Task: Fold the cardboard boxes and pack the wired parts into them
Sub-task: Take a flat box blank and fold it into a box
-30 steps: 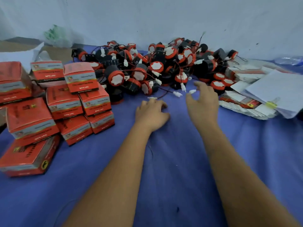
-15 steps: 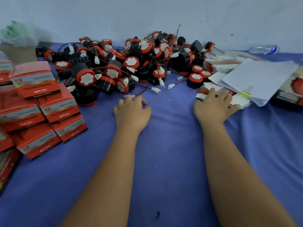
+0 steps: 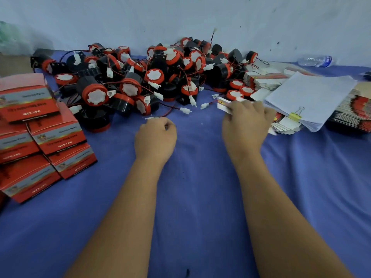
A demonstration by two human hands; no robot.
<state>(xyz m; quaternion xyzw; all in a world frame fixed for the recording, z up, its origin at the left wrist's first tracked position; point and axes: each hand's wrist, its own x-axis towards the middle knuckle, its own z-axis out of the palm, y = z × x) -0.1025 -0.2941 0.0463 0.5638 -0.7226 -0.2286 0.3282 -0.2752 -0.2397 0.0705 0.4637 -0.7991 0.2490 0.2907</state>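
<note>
Right hand pinches a flat box beside the glossy folded stack; left hand curled, holding nothing; tangled round parts behind.

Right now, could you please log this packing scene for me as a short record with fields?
surface: blue cloth
left hand: curled, resting on the cloth, holding nothing
right hand: gripping a flat box blank
wired parts: heaped at the back
folded boxes: stacked at left
paper stack: at right, binder-clipped
</note>
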